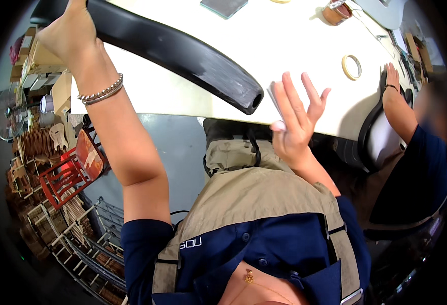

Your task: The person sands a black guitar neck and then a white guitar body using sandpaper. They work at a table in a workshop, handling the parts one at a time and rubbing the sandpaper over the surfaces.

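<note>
A long, glossy black curved piece slants from the upper left over the table, with a hole in its near end and a dull grey, scuffed patch beside the hole. My left hand is closed on its far left part; the fingertips lie behind the piece or out of the picture. Just right of the holed end, my right hand is raised, fingers spread and apart from the piece. A whitish bit shows at its thumb tip. Along its fingers runs a narrow grey strip; whether that is a thin sheet or a shadow, I cannot tell.
On the cream table are a tape roll, a stained brown pot and a dark flat square. At right, a co-worker's hand rests by another black curved piece. A red chair and racks stand left.
</note>
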A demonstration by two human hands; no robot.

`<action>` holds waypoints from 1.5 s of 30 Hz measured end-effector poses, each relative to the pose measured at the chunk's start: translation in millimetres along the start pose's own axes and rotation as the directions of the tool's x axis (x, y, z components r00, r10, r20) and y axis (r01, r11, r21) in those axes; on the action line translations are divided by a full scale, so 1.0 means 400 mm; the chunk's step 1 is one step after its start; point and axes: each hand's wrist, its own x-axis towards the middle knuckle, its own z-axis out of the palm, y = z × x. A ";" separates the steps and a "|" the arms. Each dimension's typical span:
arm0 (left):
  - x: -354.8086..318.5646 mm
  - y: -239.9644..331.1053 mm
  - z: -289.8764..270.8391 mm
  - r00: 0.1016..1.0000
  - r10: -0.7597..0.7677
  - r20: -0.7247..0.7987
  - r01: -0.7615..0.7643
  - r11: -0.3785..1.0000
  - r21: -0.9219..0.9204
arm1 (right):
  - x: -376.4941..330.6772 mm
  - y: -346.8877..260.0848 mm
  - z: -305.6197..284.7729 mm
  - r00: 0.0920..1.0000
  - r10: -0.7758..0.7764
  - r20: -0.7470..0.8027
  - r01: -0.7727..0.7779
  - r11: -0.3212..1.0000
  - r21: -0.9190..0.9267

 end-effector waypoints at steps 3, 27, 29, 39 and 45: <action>0.009 -0.010 0.000 0.999 -0.017 0.046 0.017 1.000 -0.002 | 0.114 -0.078 0.071 0.983 -0.158 -0.091 0.160 0.987 0.016; -0.007 -0.008 0.046 0.990 -0.096 0.107 0.089 0.994 0.071 | 0.298 -0.083 0.090 0.977 -0.021 -0.211 0.076 0.963 0.260; -0.007 -0.013 0.052 0.997 -0.028 0.069 0.021 0.995 0.099 | 0.362 -0.140 0.110 0.999 0.020 -0.041 -0.010 0.974 0.224; 0.032 -0.014 0.005 0.990 -0.130 -0.046 0.134 0.986 0.103 | 0.016 0.120 0.222 0.861 0.509 0.016 -0.440 0.728 0.525; 0.046 -0.025 -0.023 0.989 -0.137 -0.048 0.140 0.988 0.066 | 0.030 0.082 0.117 0.954 0.282 -0.099 -0.164 0.771 0.615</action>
